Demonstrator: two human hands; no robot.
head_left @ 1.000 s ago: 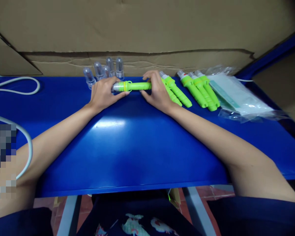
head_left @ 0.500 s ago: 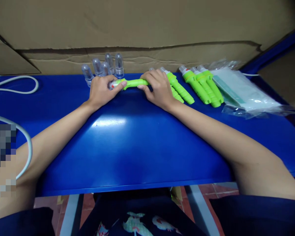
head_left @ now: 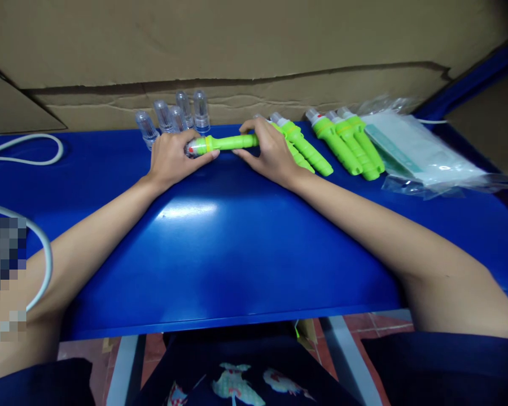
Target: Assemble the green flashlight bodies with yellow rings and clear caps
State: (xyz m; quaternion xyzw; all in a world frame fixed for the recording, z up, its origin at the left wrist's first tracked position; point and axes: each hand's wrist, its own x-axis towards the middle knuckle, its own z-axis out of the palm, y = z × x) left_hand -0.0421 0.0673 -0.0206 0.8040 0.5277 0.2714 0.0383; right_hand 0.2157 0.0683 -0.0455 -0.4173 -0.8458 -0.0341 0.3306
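Note:
A lime-green plastic tool [head_left: 226,142] with a clear cap on its left end lies level between my hands, just above the blue table [head_left: 220,242]. My left hand [head_left: 171,158] is closed round the capped end. My right hand [head_left: 267,152] grips the green handle end. Several loose clear caps [head_left: 171,117] stand upright just behind my left hand. More green tools [head_left: 305,148] without caps lie right beside my right hand, and another group [head_left: 349,144] lies further right.
Clear plastic bags [head_left: 410,155] lie at the table's far right. A white cable [head_left: 29,158] loops over the left side. Brown cardboard [head_left: 237,51] walls off the back edge. A blurred patch covers the lower left.
Both hands with the green tool have stayed near the back of the table, turning it slightly. The view has shifted a little.

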